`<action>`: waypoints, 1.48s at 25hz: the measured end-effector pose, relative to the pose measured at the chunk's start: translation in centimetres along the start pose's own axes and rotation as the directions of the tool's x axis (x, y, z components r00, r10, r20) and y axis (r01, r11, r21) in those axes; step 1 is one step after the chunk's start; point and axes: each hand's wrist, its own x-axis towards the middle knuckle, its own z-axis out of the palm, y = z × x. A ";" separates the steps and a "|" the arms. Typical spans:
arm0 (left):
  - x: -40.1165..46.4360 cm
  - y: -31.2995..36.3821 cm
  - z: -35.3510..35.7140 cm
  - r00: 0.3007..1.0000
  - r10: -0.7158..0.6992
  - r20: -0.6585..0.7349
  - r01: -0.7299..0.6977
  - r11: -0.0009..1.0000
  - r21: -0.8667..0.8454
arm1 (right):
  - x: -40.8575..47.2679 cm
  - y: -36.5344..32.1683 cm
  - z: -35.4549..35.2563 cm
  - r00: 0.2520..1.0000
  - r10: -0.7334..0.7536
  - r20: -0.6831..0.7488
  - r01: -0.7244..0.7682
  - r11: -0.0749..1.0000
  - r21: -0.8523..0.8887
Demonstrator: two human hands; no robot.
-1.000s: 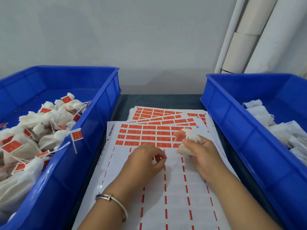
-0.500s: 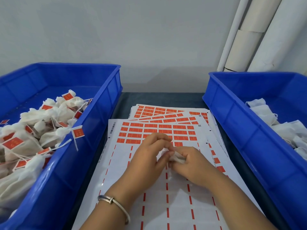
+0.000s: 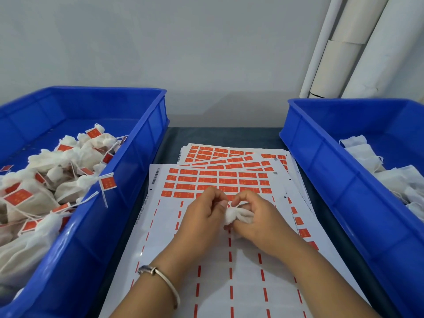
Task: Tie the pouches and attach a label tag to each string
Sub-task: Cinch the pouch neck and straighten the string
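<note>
Dark tabletop (image 3: pixel 220 135) bears label sheets (image 3: pixel 243 283) between two blue bins (image 3: pixel 119 180).

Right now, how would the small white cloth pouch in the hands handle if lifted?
The small white cloth pouch is bunched between the left hand and right hand, so likely soft and floppy. Probably light; unlikely to roll.

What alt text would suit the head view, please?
Two hands, left hand and right hand, hold a small white pouch over a label sheet, between a left blue bin of tagged pouches and a right blue bin.
</note>
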 end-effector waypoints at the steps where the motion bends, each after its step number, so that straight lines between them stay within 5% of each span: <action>1: 0.1 0.0 0.1 1.000 -0.019 -0.020 0.019 1.000 -0.006 | 0.1 0.0 0.1 0.999 0.006 -0.046 -0.006 1.000 0.000; 8: 0.3 0.4 0.1 0.970 -0.241 -0.024 0.222 0.923 -0.313 | -0.3 -0.1 0.6 0.981 -0.136 -0.140 0.133 0.991 -0.034; 18: 0.5 0.6 0.1 0.919 -0.394 0.037 0.377 0.843 -0.385 | -0.2 -0.1 0.4 0.964 -0.152 -0.217 0.130 0.985 -0.111; 22: 0.4 0.5 0.0 0.947 -0.321 0.019 0.303 0.872 -0.384 | 0.2 0.1 0.4 0.958 -0.041 -0.285 0.043 0.999 0.001; 29: -0.3 0.6 0.8 0.997 -0.077 -0.018 0.077 0.997 -0.013 | 0.5 -0.2 0.3 0.948 0.210 -0.240 -0.101 0.912 0.398; 37: -0.4 0.4 0.5 0.983 0.130 -0.130 -0.105 0.977 0.186 | 0.6 -0.2 0.5 0.962 0.248 -0.113 -0.149 0.825 0.545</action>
